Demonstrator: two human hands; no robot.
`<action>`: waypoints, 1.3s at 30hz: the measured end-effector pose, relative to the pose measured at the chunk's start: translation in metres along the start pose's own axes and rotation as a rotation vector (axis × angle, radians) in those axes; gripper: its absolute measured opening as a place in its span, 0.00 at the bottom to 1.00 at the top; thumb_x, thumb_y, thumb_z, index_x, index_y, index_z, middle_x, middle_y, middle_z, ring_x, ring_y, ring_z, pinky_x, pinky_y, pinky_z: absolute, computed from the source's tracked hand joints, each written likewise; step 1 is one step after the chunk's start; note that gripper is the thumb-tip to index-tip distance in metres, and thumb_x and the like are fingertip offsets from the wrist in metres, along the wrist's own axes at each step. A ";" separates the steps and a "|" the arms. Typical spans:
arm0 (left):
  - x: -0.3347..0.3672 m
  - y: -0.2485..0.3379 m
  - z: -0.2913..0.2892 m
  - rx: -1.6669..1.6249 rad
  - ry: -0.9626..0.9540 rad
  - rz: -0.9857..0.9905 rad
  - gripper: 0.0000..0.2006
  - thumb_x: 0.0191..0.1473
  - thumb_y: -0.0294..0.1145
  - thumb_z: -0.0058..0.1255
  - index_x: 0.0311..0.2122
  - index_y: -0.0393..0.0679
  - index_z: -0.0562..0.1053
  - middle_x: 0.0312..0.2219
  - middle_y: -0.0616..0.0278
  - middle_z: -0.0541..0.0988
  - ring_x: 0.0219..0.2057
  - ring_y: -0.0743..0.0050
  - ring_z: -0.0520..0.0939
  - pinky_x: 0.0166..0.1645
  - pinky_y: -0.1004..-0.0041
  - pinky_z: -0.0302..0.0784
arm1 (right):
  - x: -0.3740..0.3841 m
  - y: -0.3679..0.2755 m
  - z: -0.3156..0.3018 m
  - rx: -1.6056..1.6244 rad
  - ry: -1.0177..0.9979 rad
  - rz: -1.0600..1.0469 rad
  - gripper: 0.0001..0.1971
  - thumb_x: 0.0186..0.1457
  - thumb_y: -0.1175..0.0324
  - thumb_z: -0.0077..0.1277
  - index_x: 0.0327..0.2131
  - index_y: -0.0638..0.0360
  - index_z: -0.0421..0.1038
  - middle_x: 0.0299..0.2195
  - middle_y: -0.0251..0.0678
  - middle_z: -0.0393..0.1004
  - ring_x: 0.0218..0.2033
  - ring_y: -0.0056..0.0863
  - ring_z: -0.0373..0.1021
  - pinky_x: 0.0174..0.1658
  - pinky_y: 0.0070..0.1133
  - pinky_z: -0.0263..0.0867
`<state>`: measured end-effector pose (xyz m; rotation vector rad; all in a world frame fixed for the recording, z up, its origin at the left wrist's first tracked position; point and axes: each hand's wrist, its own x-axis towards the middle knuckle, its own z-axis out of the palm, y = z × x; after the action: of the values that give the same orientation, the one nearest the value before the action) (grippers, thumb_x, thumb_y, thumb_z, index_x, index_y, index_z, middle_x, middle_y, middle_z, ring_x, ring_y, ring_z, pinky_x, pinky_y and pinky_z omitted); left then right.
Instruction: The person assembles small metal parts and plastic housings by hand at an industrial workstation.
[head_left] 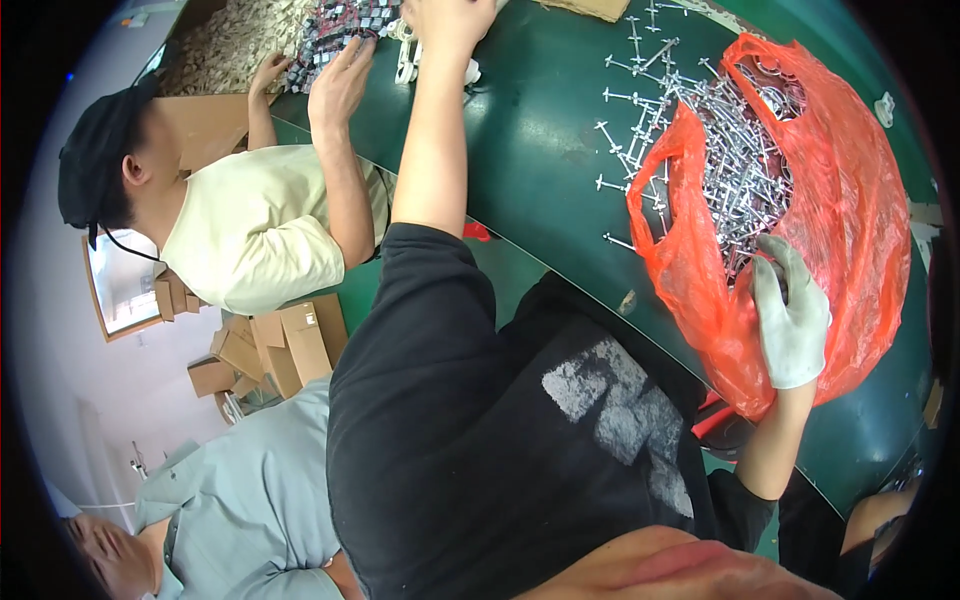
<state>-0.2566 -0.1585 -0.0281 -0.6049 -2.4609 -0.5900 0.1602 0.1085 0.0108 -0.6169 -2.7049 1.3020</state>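
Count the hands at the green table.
4. The person's left hand reaches to the far side; the gloved right hand is in the red bag. A co-worker's near hand and far hand are at the far left. Others may be hidden.

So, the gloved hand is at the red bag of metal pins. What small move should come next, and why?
Probably close the gloved right hand on a small bunch of metal pins and lift it out. The hand sits at the open mouth of the red bag, fingers reaching in; whether it already grips any cannot be told. The left hand is far up the green table.
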 end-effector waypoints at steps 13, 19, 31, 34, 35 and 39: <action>-0.088 0.087 -0.003 0.215 0.029 0.212 0.21 0.51 0.41 0.61 0.50 0.49 0.76 0.54 0.55 0.71 0.59 0.44 0.64 0.62 0.42 0.55 | 0.003 0.006 -0.005 -0.030 -0.061 0.058 0.15 0.62 0.66 0.52 0.50 0.60 0.75 0.34 0.42 0.81 0.35 0.26 0.77 0.44 0.23 0.70; -0.067 0.114 -0.028 -0.373 0.037 0.264 0.12 0.50 0.24 0.54 0.42 0.40 0.74 0.41 0.45 0.74 0.45 0.40 0.75 0.49 0.55 0.72 | 0.005 0.001 -0.006 0.002 -0.060 0.039 0.16 0.63 0.64 0.51 0.50 0.62 0.75 0.38 0.43 0.82 0.40 0.29 0.79 0.46 0.25 0.70; -0.135 0.282 -0.049 -0.611 -0.356 0.964 0.31 0.49 0.27 0.54 0.61 0.45 0.66 0.43 0.57 0.72 0.43 0.61 0.75 0.45 0.69 0.79 | 0.002 0.007 -0.012 0.643 0.015 0.230 0.18 0.65 0.68 0.47 0.55 0.68 0.66 0.36 0.31 0.74 0.33 0.16 0.69 0.37 0.16 0.66; -0.107 0.279 -0.033 -0.976 -0.516 0.890 0.38 0.42 0.21 0.60 0.62 0.43 0.63 0.51 0.48 0.71 0.51 0.39 0.71 0.58 0.53 0.68 | 0.008 0.015 -0.027 0.659 -0.003 0.144 0.16 0.68 0.63 0.43 0.49 0.66 0.70 0.26 0.27 0.71 0.23 0.14 0.64 0.28 0.14 0.61; -0.095 0.271 -0.025 -0.925 -0.548 0.801 0.37 0.44 0.22 0.61 0.62 0.44 0.63 0.51 0.48 0.72 0.52 0.39 0.71 0.59 0.53 0.66 | 0.009 0.015 -0.030 0.655 -0.005 0.102 0.16 0.69 0.62 0.43 0.49 0.65 0.71 0.24 0.27 0.70 0.22 0.14 0.63 0.27 0.14 0.60; -0.087 0.253 0.012 -0.740 -0.614 0.897 0.16 0.51 0.22 0.56 0.48 0.40 0.75 0.42 0.53 0.77 0.46 0.51 0.79 0.48 0.61 0.76 | 0.011 0.003 -0.014 0.366 0.172 0.185 0.21 0.66 0.58 0.46 0.55 0.64 0.69 0.32 0.37 0.78 0.24 0.20 0.70 0.32 0.20 0.68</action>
<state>-0.0628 0.0261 -0.0172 -2.2865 -2.0208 -1.0008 0.1544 0.1250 0.0163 -0.9003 -2.2375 1.6472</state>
